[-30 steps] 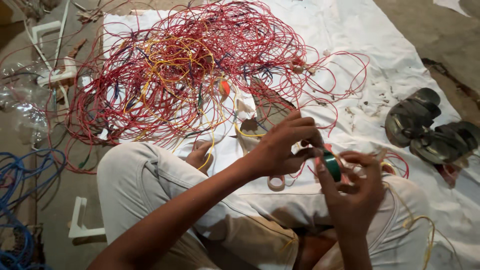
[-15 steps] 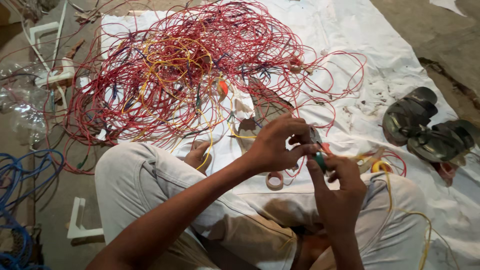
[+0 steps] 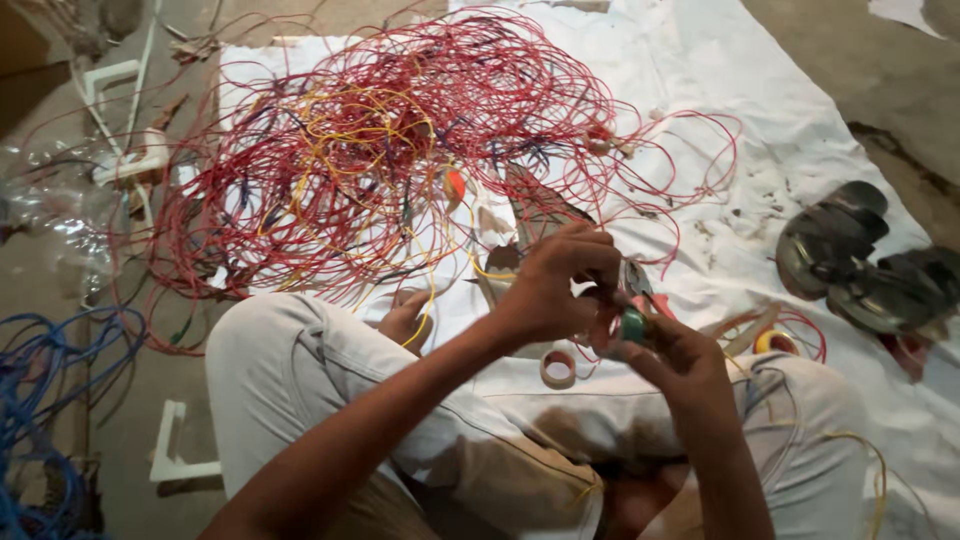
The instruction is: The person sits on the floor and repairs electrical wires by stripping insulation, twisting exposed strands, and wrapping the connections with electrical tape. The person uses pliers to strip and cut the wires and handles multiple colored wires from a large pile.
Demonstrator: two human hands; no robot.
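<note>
I sit cross-legged on a white sheet point(image 3: 800, 130), and my hands meet above my lap. My right hand point(image 3: 685, 370) grips a small green tape roll point(image 3: 633, 325). My left hand point(image 3: 560, 285) is closed just above the roll, its fingertips pinching thin wire ends against it; what exactly they pinch is hidden. A big tangle of red and yellow wires point(image 3: 400, 150) covers the sheet in front of me. A beige tape roll point(image 3: 558, 368) lies on the cloth under my hands.
A yellow tape roll point(image 3: 775, 342) rests by my right knee. A pair of dark sandals point(image 3: 860, 265) lies at the right. Blue cables point(image 3: 45, 400) pile up at the left, with white plastic brackets point(image 3: 175, 465) and crumpled clear plastic point(image 3: 60, 220) on the floor.
My right hand has brought the green roll a little left, closer to my left hand's fingertips. The wire tangle has not moved.
</note>
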